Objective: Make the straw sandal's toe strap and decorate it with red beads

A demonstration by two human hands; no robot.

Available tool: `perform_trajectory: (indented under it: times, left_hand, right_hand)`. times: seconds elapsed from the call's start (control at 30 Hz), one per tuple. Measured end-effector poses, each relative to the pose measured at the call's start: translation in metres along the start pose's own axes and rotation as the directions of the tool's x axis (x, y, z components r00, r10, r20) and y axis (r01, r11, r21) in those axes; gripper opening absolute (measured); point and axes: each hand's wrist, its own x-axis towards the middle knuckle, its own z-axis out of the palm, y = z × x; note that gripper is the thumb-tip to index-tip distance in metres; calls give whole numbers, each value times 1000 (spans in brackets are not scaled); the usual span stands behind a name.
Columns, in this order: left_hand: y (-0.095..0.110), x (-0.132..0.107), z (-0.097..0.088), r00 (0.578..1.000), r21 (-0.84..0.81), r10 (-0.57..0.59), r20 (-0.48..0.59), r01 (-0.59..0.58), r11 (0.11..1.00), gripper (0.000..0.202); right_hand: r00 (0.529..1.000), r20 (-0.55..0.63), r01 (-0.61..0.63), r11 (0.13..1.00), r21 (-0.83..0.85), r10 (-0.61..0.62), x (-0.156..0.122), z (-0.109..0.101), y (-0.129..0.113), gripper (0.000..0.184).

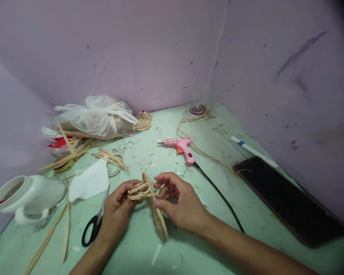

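Between the two hands, just above the near part of the worktop [137,252], is the braided straw piece [157,219], a flat sole-like strip seen nearly edge-on with plaited loops across it. The left hand [119,206] pinches those loops at their left end. The right hand [183,200] is half curled, narrow at the fingertips, its thumb at the piece's right side; I cannot tell whether it grips. The step in hand looks like adjusting the loops where they cross the strip. The next move would seem to call for a steady left pinch while the right fingers settle the loops' right end against the edge.

Just beside the left wrist lie black-handled scissors [98,221], and beyond them white paper [90,179]. Past the fingertips, a pink glue gun [185,147] lies with its nozzle to the left. Farther out are a dark phone [286,202] at right, a white mug [44,191] at left, and a plastic bag [100,118] by the back wall, near a small woven piece [143,122].
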Motion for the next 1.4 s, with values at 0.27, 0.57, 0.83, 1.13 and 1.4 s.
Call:
perform_trajectory:
  times: [0.27, 0.57, 0.83, 1.13, 1.4]
  left_hand:
    - [2, -2, -1, 998, 103, 61, -11, -59, 993, 15]
    - [5, -9, 2, 985, 197, 160, -70, -143, 970, 28]
    - [3, -4, 2, 993, -117, -86, -81, 77, 990, 24]
    - [3, -7, 8, 980, -288, -195, 39, 198, 937, 27]
    - [3, -11, 13, 976, -278, -215, 37, 217, 936, 32]
  right_hand:
    - [999, -33, -32, 997, -76, 29, 2, -2, 1, 33]
    - [967, -76, -227, 956, 188, 245, 16, -12, 13, 34]
    - [935, -27, -317, 868, 382, 353, 17, -18, 7, 45]
    - [930, -52, -332, 894, 302, 363, 15, -14, 9, 46]
    - [944, -113, -282, 937, 207, 309, 14, -10, 11, 42]
